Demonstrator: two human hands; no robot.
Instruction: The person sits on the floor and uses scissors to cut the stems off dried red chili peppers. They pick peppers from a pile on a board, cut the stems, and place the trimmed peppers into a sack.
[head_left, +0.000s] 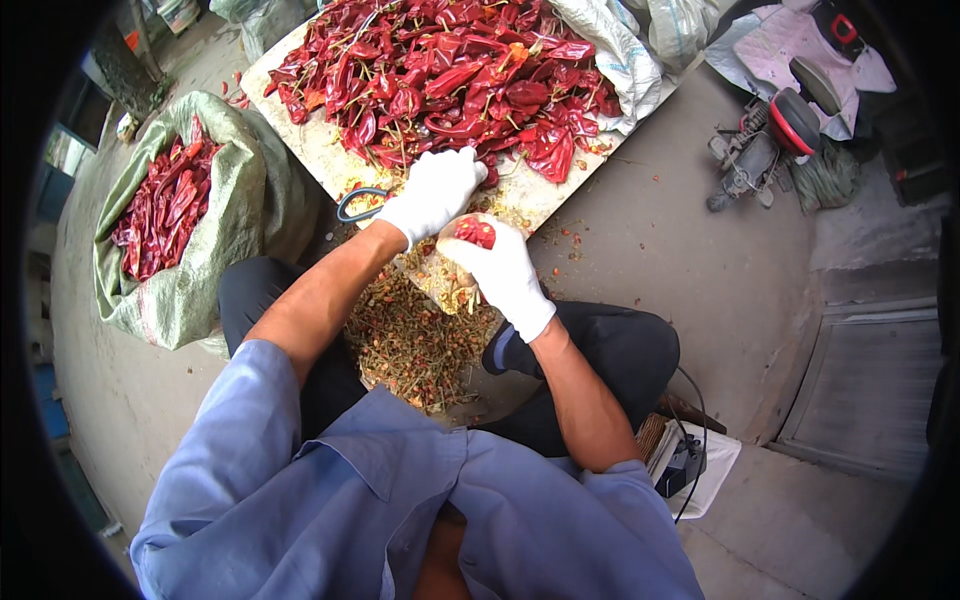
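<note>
My left hand (442, 187), in a white knitted glove, is at the near edge of a heap of dried red chilli peppers (450, 82). Its fingers curl down among the peppers, and whether they grip one is hidden. Just below and to the right, my right hand (504, 266), gloved the same way, is closed around a red pepper (475, 232). A pale rounded shape around that pepper is too blurred to name. The peppers lie on a pale board (315, 150). Beside my left wrist a dark blue loop handle (361, 204) sticks out over the board.
A green woven sack (244, 195) of red peppers stands at left. Stems and seeds (412, 330) are heaped between my legs. White woven sacks (619, 60) lie at the board's far right. An electric scooter (787, 127) stands beyond, and a white tray (709, 476) sits behind my right knee.
</note>
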